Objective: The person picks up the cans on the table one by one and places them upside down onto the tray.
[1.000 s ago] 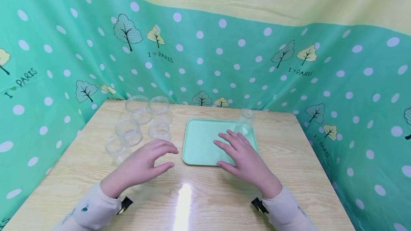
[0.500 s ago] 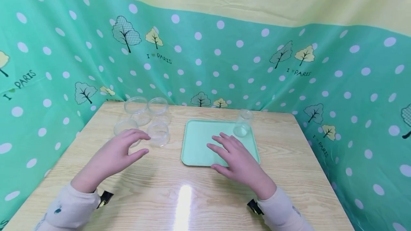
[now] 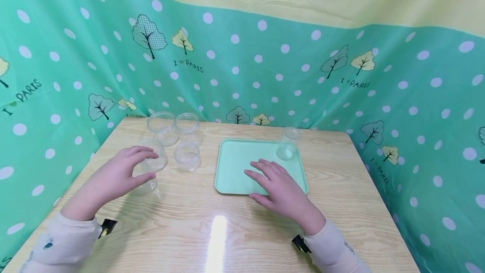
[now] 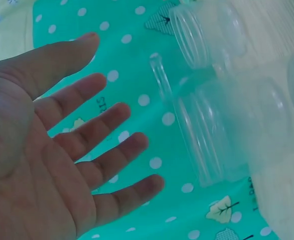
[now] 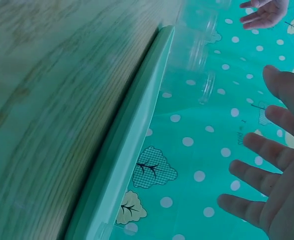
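Several clear jars with round mouths stand at the left of the table. My left hand (image 3: 111,176), fingers spread and slightly bent, is over the front-left jar (image 3: 145,186) and hides part of it. Just beyond its fingertips is another jar (image 3: 157,161); in the left wrist view there is a gap between the fingers and a jar (image 4: 217,135). My right hand (image 3: 282,188) hovers over the front of the pale green tray (image 3: 242,167), fingers spread, holding nothing. A narrower clear container (image 3: 289,148) stands at that tray's back right.
Two more jars, a back-left one (image 3: 162,123) and a back-right one (image 3: 188,125), stand near the table's far edge, with another jar (image 3: 187,159) in front of them. A green dotted curtain (image 3: 235,66) rises behind and beside the wooden table (image 3: 257,239).
My left hand has moved left, from beside the tray to over the front-left jar. The right hand shifted slightly left, then stayed still. The jars and tray look unmoved.
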{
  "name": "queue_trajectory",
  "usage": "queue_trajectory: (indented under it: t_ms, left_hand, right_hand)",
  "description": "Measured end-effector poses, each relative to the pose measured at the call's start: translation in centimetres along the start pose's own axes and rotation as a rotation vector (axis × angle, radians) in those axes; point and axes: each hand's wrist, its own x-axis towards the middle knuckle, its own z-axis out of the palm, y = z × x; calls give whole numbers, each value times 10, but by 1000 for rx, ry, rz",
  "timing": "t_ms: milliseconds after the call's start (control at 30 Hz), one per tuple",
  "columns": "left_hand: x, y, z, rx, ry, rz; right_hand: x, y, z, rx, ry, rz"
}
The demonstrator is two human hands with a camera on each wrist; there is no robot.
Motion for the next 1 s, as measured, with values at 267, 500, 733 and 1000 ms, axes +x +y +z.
queue_trajectory:
  t_ms: [267,500,733,1000]
  left_hand:
    - [2,-5,-5,2,-111,-52]
    - [1,-7,-4,15,-174,-71]
    - [1,-8,-2,0,-199,-40]
    - [3,-7,0,17,-225,-33]
  right_hand:
    - [-1,0,1,-13,-5,20]
    - [-1,1,2,-22,14,6]
    - [0,0,1,-25,18,0]
    - [-1,-1,1,-32,19,-5]
